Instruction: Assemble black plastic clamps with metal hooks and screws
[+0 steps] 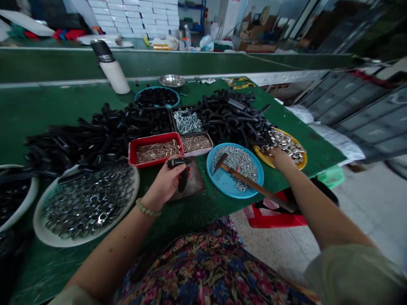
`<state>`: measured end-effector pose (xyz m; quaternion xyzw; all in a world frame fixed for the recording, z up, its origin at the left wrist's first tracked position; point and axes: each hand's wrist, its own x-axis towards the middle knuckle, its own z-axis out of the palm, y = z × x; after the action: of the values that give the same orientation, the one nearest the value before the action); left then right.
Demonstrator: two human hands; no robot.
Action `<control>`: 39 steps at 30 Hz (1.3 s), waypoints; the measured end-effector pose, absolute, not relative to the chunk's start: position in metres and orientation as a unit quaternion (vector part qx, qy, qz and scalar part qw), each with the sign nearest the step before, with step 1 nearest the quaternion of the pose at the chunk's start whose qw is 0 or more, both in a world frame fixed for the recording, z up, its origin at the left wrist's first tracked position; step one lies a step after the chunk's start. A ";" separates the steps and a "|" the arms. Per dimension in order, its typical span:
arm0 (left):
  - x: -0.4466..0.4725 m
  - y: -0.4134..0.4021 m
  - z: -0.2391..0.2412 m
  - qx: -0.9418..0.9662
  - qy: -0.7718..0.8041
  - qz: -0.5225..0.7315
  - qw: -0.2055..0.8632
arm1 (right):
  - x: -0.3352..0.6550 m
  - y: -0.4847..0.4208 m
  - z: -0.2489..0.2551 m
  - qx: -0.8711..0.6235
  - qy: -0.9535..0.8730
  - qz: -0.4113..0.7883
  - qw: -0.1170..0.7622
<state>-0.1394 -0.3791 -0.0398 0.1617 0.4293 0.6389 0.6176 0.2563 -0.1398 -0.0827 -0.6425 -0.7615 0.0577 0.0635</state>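
Note:
My left hand [165, 183] is closed around a black bent part [181, 169], holding it over a dark metal block [194, 183] on the green table [38, 110]. My right hand [280, 159] reaches into the yellow dish [302, 163] of shiny metal pieces [284, 143]; its fingers are curled among them, and what they hold is hidden. A hammer [251, 183] lies with its head in the blue plate [222, 180] of small nuts, its wooden handle pointing toward me, between the two hands.
A red tray [132, 154] of brass pins, trays of screws [187, 122], heaps of black parts [95, 135], a white plate of metal rings [85, 201], a blue bowl [156, 96], a bottle [111, 65] and a red bin [273, 218] under the table edge.

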 end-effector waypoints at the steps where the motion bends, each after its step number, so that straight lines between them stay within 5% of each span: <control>1: -0.136 -0.378 -0.041 0.166 0.440 0.647 0.600 | 0.263 -0.134 -0.083 -0.642 -0.760 0.068 0.076; 8: -0.129 -0.377 -0.051 0.191 0.494 0.663 0.529 | 0.243 -0.157 -0.070 -0.669 -0.691 0.134 0.238; 15: -0.129 -0.379 -0.054 0.195 0.545 0.652 0.489 | 0.115 -0.266 -0.051 -0.429 -0.686 0.464 0.361; 23: -0.141 -0.400 -0.060 0.185 0.538 0.634 0.524 | 0.046 -0.308 -0.047 -0.312 -0.632 0.614 0.354; 39: -0.143 -0.413 -0.051 0.338 0.563 0.644 0.392 | -0.014 -0.305 -0.032 -0.281 -0.742 0.559 0.239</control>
<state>-0.1425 -0.4135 -0.0512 0.3378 0.5634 0.6439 0.3922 -0.0139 -0.3054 -0.0316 -0.2815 -0.7422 0.5594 0.2386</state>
